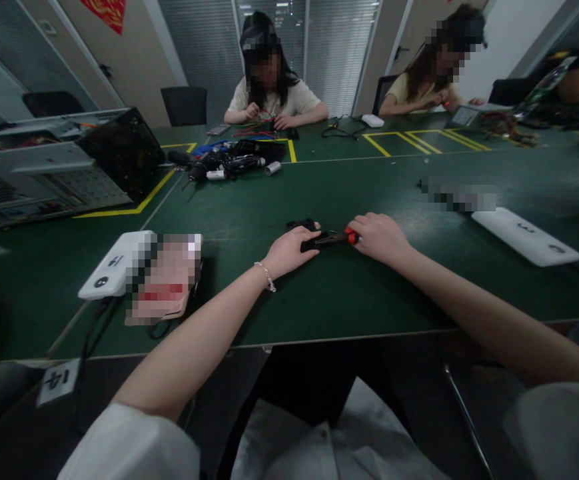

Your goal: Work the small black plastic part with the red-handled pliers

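In the middle of the green table, my left hand pinches a small black part between thumb and fingers. My right hand is closed around the red handles of a pair of pliers. The dark jaws of the pliers point left and reach the black part; whether they grip it I cannot tell. Just behind my left fingers lies another small dark piece, partly covered by the hand. What kind of part I hold is too small to make out.
At left stand a white power bank, a blurred pink phone and an opened computer case. Tools and cables are heaped beyond my hands. Another white power bank lies at right. Several people sit across the table.
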A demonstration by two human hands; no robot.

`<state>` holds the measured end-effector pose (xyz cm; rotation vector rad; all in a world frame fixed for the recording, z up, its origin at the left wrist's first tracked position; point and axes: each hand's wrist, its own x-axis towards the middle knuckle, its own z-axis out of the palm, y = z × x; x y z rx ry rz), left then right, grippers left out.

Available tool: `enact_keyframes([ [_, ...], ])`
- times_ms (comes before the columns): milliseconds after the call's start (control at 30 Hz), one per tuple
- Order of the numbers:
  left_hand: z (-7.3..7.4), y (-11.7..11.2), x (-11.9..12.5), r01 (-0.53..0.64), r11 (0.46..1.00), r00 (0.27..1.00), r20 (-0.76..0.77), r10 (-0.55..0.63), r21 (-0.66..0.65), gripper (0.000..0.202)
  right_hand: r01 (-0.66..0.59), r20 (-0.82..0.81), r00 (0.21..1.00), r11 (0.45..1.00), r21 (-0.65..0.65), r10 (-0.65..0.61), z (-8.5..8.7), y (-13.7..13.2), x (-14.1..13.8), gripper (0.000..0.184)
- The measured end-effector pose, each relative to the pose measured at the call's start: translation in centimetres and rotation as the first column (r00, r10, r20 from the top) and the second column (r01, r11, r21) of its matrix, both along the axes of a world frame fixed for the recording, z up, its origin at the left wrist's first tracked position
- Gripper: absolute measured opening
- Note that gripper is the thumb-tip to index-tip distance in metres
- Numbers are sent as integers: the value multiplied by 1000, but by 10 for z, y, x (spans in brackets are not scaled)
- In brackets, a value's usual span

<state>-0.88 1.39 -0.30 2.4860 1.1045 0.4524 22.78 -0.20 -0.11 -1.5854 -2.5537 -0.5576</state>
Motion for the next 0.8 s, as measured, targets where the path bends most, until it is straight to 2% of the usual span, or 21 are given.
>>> enact_keyframes([
  [500,5,-2,0,-2,1000,1000,31,2,-24,43,-2,7,1000,1000,3,2,1,0,0,20],
  [800,-2,1,0,5,1000,999,51,-5,-2,44,3,15,1000,1000,22,-3,-2,2,3,19],
])
